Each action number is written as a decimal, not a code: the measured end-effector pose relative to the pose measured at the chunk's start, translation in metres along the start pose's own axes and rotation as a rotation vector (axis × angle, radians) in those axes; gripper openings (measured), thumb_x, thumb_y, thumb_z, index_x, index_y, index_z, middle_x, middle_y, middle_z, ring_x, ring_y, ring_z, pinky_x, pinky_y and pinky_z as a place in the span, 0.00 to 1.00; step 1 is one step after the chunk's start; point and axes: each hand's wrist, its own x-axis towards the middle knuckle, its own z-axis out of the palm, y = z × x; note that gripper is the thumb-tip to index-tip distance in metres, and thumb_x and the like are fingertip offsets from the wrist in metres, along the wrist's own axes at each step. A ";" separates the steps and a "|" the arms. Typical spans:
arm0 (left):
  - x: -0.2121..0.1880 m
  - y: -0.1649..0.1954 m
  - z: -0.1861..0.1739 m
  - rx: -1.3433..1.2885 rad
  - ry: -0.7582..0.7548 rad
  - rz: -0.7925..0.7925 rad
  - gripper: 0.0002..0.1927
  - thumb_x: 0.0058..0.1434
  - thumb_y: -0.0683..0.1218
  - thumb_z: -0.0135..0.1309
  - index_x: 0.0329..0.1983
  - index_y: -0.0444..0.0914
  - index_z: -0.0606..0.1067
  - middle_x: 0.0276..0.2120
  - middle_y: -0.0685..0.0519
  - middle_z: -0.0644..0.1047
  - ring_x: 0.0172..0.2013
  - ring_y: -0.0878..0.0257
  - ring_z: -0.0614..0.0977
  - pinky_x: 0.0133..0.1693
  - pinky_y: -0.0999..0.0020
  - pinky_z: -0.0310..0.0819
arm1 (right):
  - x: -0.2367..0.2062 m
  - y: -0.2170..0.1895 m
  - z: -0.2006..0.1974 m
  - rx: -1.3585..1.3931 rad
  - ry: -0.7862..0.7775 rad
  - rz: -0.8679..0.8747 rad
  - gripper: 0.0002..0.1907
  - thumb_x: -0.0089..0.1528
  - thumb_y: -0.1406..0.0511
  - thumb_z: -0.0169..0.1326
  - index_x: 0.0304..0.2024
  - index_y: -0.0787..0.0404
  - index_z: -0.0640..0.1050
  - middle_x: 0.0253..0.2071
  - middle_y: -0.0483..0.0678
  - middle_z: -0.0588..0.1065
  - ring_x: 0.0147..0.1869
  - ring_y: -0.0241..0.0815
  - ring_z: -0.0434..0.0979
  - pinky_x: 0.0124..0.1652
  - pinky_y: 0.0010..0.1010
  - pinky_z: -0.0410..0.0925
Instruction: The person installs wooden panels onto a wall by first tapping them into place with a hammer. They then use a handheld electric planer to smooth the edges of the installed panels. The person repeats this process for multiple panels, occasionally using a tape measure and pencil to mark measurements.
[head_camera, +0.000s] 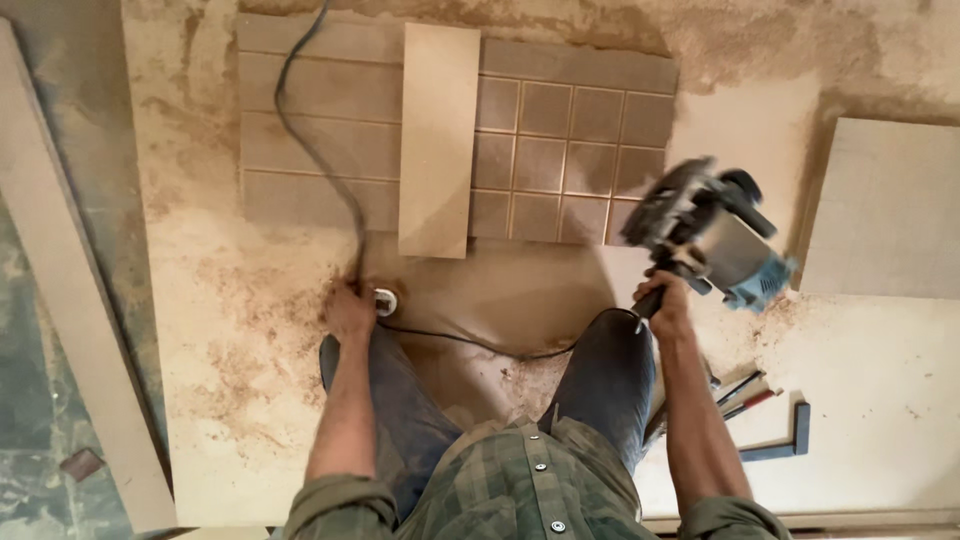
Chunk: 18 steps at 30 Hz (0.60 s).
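Observation:
I crouch on a dusty floor. My right hand (667, 308) grips the handle of a blue and grey power cutter (707, 233), held up off the floor at the right and blurred. My left hand (348, 309) presses down on the black power cord (318, 165) beside a small white round object (385, 300). The cord runs from the top of the view down to my left hand, then loops across in front of my knees to the cutter. Ahead of me a long beige tile strip (438, 140) lies upright across a brown gridded tile (560, 150).
A pale tile (885, 210) lies at the right. Pencils (745, 392) and a dark L-shaped square (785, 440) rest near my right knee. A long beige strip (70, 290) runs along the left. Sawdust covers the board (230, 350) I kneel on.

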 end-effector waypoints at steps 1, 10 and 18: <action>0.003 0.001 -0.004 -0.026 0.002 0.107 0.22 0.66 0.56 0.56 0.58 0.41 0.76 0.56 0.41 0.80 0.61 0.46 0.78 0.62 0.48 0.70 | 0.001 -0.005 -0.002 0.098 -0.041 0.027 0.09 0.50 0.73 0.49 0.33 0.63 0.69 0.22 0.45 0.63 0.24 0.41 0.65 0.27 0.32 0.64; -0.047 0.111 -0.046 -1.120 0.105 0.163 0.12 0.73 0.44 0.49 0.55 0.33 0.68 0.31 0.49 0.76 0.27 0.61 0.79 0.29 0.65 0.77 | -0.003 -0.022 -0.020 0.304 -0.002 -0.043 0.07 0.51 0.73 0.48 0.32 0.63 0.67 0.28 0.50 0.68 0.27 0.46 0.70 0.32 0.37 0.70; -0.100 0.265 -0.032 -0.776 -0.179 1.107 0.32 0.68 0.42 0.56 0.75 0.39 0.63 0.73 0.43 0.62 0.73 0.45 0.61 0.72 0.52 0.54 | -0.025 0.015 -0.046 -0.342 0.463 -0.426 0.20 0.61 0.68 0.55 0.56 0.62 0.72 0.47 0.50 0.76 0.42 0.42 0.74 0.38 0.38 0.69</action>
